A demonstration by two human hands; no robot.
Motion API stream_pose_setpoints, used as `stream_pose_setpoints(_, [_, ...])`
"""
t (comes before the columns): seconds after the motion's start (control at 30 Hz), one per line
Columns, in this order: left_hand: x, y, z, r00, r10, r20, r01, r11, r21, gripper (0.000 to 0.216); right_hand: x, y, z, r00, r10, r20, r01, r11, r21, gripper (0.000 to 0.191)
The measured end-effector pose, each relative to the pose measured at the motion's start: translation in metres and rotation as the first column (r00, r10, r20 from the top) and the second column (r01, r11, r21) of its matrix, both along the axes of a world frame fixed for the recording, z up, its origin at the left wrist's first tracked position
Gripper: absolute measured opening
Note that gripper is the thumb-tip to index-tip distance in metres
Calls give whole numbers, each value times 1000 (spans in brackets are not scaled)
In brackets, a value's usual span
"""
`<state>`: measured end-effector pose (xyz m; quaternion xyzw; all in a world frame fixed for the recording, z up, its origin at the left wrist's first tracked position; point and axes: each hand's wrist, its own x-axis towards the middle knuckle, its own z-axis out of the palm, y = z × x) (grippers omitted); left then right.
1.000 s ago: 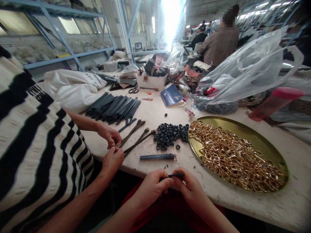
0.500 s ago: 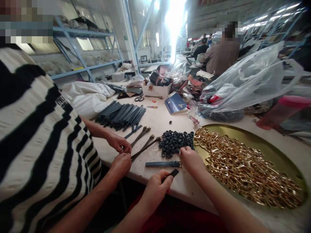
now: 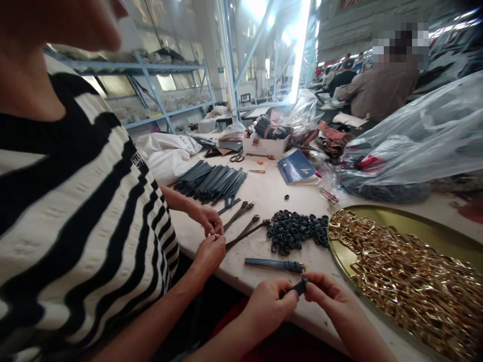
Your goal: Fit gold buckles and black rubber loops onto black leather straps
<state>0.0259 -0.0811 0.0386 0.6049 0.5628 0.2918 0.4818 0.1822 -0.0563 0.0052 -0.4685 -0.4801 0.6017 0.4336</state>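
Head camera looks down on a long pale worktable (image 3: 264,196) in a big factory hall, with blue steel shelving (image 3: 158,95) along the left wall and bright light pouring in at the far end. Low in the frame, at the table's near edge, the left hand (image 3: 269,306) and the right hand (image 3: 326,296) meet, both pinching one short dark blue strap end (image 3: 298,287) between thumb and fingertips; it is held just off the table edge.

Just beyond the hands lies one finished dark blue strap with a gold buckle (image 3: 274,264), flat on the table. Behind it sits a heap of small black rubber loops (image 3: 296,231), too many to count, with one stray loop farther up the table. To the right, a round brass tray (image 3: 422,229) holds a pile of gold metal buckles (image 3: 407,276), also beyond counting.

A co-worker in a black-and-white striped top (image 3: 75,216) sits close on the left, two hands (image 3: 207,234) working at the ends of three brown straps (image 3: 243,226) that fan across the table. Farther back is a stack of dark flat strap blanks (image 3: 211,180), one blue booklet (image 3: 296,168), one white cardboard box (image 3: 264,146) and a large clear plastic bag (image 3: 415,146). Another person sits with back turned in the distance.
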Motion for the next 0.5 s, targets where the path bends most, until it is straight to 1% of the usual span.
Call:
stream_pose_setpoints(0.1, [-7, -3, 4, 989, -80, -122, 80, 997, -2, 22, -3, -3, -2, 998, 56, 42, -58, 997, 54, 34])
stream_pose_setpoints(0.17, [-7, -4, 6, 985, -88, -146, 87, 996, -16, 21, -4, -4, -3, 994, 97, 39, -100, 993, 64, 32])
stream_pose_setpoints(0.2, [-7, -5, 7, 987, -78, -139, 77, 997, -12, 20, -4, -4, -3, 995, 99, 28, -101, 993, 59, 33])
stream_pose_setpoints(0.33, [0, -10, 12, 995, -63, -74, 68, 995, 68, 17, -5, -6, -8, 998, 41, -40, -42, 999, -10, 35])
stream_pose_setpoints(0.43, [2, -10, 16, 995, -64, -74, 69, 996, 61, 17, -8, -13, -10, 987, 60, -151, -77, 991, -109, 34])
stream_pose_setpoints(0.5, [1, -9, 16, 995, -68, -68, 71, 996, 49, 20, -11, -19, -9, 971, 44, -237, -84, 984, -160, 33])
